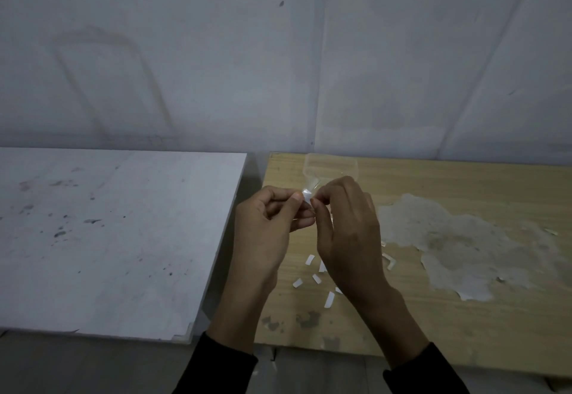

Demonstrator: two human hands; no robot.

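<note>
With the left hand (pixel 272 220), pinched one edge of a small white strip (pixel 307 197) between thumb and curled fingers. With the right hand (pixel 346 229), nipped the other edge at the tips of thumb and forefinger. Held the white strip in the air above the near-left part of the wooden table (pixel 464 183), at the lower end of a clear plastic bag (pixel 328 166) rising behind the fingertips.

Seemed to be peeling a backing strip off the bag's sealing flap. Probably best done by keeping the left grip tight on the film, close to the strip. Best also to draw the strip away slowly and low along the flap rather than straight up, to avoid stretching the thin film or folding the glue onto itself. Worth dropping the freed piece among the loose strips (pixel 329 298) lying on the wood below the wrists.

Found no brand, label or readable writing on the bag, the strips, the wooden table or the white table (pixel 108 239) to the left.
</note>
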